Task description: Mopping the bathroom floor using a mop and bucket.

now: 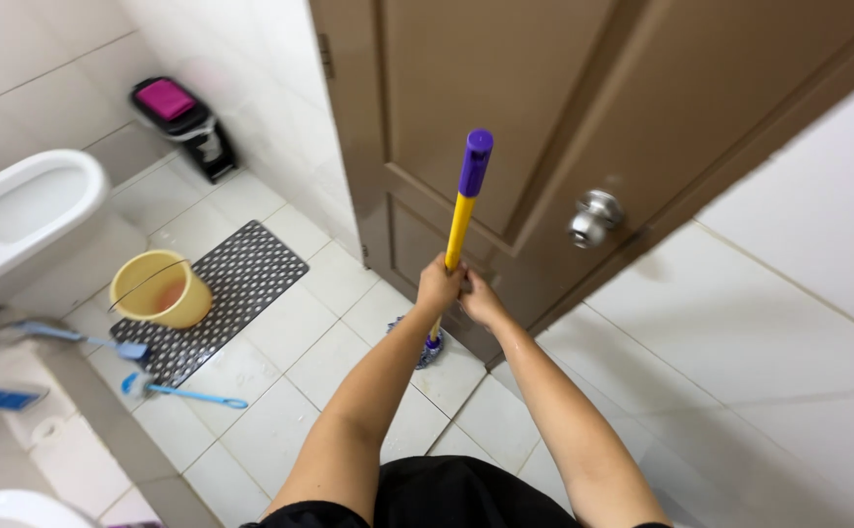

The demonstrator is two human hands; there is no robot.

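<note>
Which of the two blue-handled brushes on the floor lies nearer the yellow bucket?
The upper brush, its head on the dotted mat just below the yellow bucket. The other brush lies farther out on the bare tiles.

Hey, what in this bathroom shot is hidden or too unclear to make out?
Head view:
- Mop head: mostly behind the left hand and right hand.
- Toilet: cut by the left edge.
- Blue brush: bristles blurred.
- Bucket: contents unclear.

Door (564,88) close ahead, bucket (158,288) leftward
</note>
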